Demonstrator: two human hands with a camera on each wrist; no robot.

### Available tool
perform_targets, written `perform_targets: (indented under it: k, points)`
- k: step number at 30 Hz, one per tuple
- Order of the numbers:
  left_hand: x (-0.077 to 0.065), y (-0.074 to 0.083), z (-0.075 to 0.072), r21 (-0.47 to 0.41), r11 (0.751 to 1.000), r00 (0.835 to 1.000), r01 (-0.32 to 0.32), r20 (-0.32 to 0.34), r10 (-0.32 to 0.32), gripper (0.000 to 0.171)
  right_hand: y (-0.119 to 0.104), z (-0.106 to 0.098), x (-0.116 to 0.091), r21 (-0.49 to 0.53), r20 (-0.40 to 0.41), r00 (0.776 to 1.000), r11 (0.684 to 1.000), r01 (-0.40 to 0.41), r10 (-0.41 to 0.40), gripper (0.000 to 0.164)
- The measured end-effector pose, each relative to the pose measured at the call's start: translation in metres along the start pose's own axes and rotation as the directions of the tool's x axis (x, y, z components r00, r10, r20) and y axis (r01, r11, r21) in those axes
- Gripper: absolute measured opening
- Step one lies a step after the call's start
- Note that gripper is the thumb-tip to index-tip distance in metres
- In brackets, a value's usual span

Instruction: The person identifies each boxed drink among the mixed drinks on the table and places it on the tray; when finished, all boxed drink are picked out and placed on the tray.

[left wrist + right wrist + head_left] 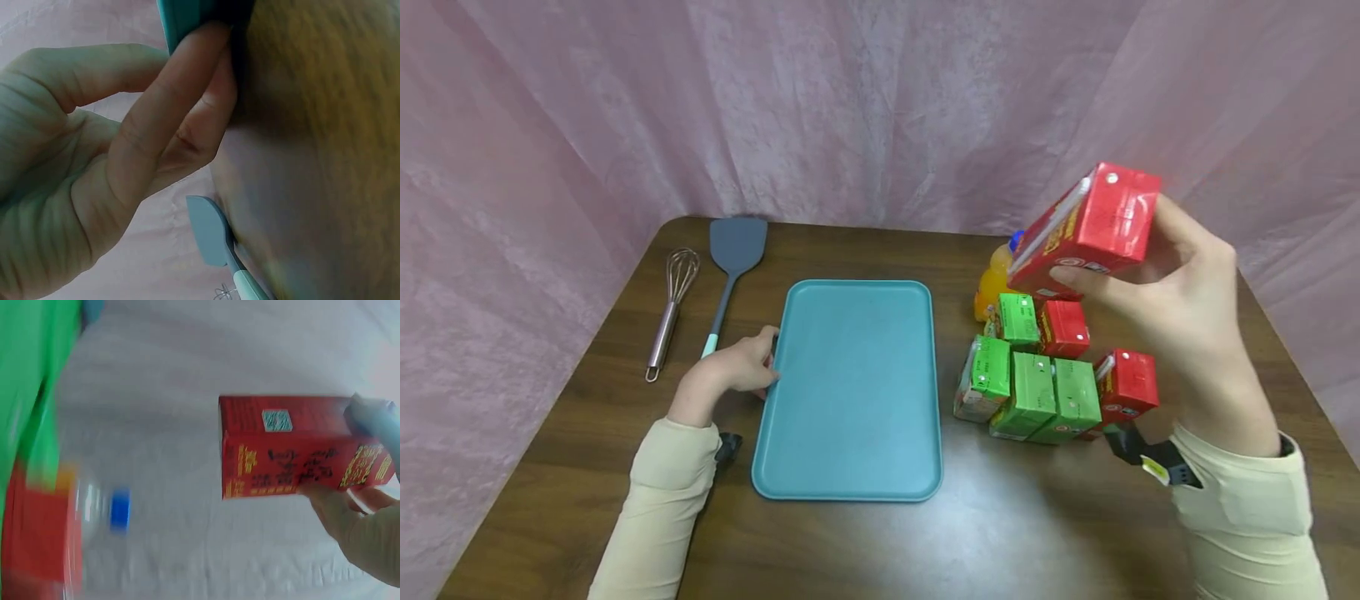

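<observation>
My right hand (1195, 292) grips a red drink carton (1093, 221) by its sides, tilted and held up above the group of cartons. In the right wrist view the same carton (294, 447) shows dark lettering and a square code. At the left edge of a teal tray (850, 392), my left hand (733, 367) pinches the rim. The left wrist view shows thumb and fingers (169, 119) meeting at that rim. Below the raised carton stand several green cartons (1030, 392) and two red cartons (1126, 383). An orange drink bottle (996, 279) with a blue cap is partly hidden behind them.
Left of the tray lie a metal whisk (673, 308) and a grey spatula (737, 246) with a mint handle, which runs behind my left hand. A pink curtain (880, 117) hangs behind the far edge of the wooden table (1000, 525).
</observation>
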State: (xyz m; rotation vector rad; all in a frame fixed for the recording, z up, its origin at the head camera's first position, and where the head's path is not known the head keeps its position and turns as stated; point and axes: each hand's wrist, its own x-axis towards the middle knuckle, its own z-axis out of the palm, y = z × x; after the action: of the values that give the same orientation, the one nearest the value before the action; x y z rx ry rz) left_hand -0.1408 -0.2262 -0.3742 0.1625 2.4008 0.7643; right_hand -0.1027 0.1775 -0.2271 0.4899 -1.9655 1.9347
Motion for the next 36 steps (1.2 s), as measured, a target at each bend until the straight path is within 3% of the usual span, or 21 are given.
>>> perform_targets:
  k: [6, 12, 22, 26, 30, 36]
  points:
    - [0.001, 0.002, 0.003, 0.005, 1.000, 1.000, -0.010, -0.009, 0.010, 0.064, 0.010, 0.049, 0.001, -0.017, 0.083, 0.996, 1.000, -0.017, 0.018, 0.060]
    - [0.004, 0.001, 0.004, 0.013, 1.000, 1.000, -0.001, -0.016, 0.001, 0.064, 0.040, 0.098, -0.001, 0.003, 0.136, 0.988, 0.998, -0.068, 0.067, 0.062]
    - [0.001, 0.002, 0.005, -0.023, 1.000, 1.000, 0.016, -0.014, -0.016, 0.067, 0.111, 0.176, -0.018, -0.233, 0.159, 0.953, 0.948, -0.218, 0.258, 0.074]
    - [0.000, 0.003, 0.003, -0.034, 0.999, 1.000, 0.012, -0.012, -0.012, 0.065, 0.134, 0.196, -0.013, -0.286, 0.152, 0.933, 0.918, -0.276, 0.327, 0.080]
    - [0.000, 0.002, 0.004, -0.044, 0.999, 1.000, -0.006, -0.006, 0.006, 0.067, 0.149, 0.208, -0.008, -0.261, 0.133, 0.920, 0.908, -0.327, 0.370, 0.080]
    - [0.001, 0.001, 0.004, -0.056, 0.998, 1.000, -0.013, -0.006, 0.013, 0.069, 0.167, 0.215, -0.005, -0.289, 0.129, 0.918, 0.900, -0.326, 0.374, 0.079]
